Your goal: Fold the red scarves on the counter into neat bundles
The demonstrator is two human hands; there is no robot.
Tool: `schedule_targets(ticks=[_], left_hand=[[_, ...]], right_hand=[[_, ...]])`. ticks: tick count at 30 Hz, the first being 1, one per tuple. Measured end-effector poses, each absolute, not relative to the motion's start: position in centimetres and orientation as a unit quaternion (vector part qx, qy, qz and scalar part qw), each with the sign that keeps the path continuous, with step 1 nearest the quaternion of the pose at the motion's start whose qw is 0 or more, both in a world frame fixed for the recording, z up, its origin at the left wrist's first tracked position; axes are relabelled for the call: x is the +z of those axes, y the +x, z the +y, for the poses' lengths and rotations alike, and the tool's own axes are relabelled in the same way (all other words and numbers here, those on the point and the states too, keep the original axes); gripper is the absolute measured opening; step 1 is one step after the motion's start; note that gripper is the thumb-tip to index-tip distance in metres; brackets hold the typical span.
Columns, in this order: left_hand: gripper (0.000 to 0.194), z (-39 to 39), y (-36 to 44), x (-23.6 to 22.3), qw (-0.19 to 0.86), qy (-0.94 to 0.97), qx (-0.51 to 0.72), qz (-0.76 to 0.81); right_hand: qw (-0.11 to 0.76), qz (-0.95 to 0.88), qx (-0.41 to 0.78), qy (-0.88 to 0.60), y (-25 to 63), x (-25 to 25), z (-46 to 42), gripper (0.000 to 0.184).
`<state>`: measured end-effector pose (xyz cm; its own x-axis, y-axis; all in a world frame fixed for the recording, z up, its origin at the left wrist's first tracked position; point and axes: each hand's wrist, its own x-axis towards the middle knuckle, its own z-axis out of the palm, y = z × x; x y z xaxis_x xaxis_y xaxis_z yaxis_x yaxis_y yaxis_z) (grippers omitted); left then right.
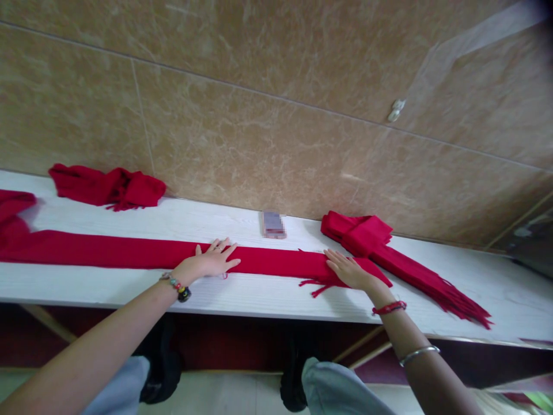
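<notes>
Grip: left hand (213,259), right hand (349,271) flat, grasping nothing, atop red scarf (276,261) | white tabletop (268,297) margin toward front edge (242,315)

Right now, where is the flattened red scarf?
In the head view, the flattened red scarf runs from the left edge past centre, under the left hand and right hand.

From head height we look forward and steeply down, slightly tilted, onto the nearby white tabletop (259,297), marbled wall tiles (259,138) beyond it.

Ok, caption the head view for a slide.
Left hand and right hand rest on a red scarf along a white tabletop.
</notes>
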<state>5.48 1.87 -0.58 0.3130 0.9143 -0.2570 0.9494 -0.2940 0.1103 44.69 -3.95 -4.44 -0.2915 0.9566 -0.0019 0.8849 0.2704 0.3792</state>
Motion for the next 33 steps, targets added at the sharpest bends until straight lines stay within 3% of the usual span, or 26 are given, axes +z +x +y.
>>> schedule_targets(ticks=[4,7,9,13,27,33], left_hand=[[0.061,1.7,5.4,-0.5,0.069,0.78,-0.053,0.619],[0.059,0.8,7.2,-0.2,0.045,0.827,-0.032,0.559],[0.059,0.2,8.7,-0.2,0.057,0.857,-0.026,0.512],[0.059,0.0,10.5,-0.7,0.094,0.865,-0.045,0.491],[0.054,0.2,10.3,-1.1,0.1,0.846,-0.051,0.522],[0.055,-0.1,12.0,0.3,0.119,0.818,-0.087,0.556]], right_hand=[[0.116,0.761,0.163,0.617,42.5,-2.9,-3.8,0.04],[0.051,0.793,0.166,0.583,36.5,-1.7,-3.1,0.04],[0.007,0.817,0.145,0.558,32.4,-1.5,-2.5,0.044],[0.001,0.847,0.106,0.521,28.5,-2.0,-2.0,0.047],[0.069,0.741,0.143,0.653,48.3,-4.6,-5.6,0.042],[0.049,0.687,0.117,0.715,50.3,-2.9,-6.7,0.042]])
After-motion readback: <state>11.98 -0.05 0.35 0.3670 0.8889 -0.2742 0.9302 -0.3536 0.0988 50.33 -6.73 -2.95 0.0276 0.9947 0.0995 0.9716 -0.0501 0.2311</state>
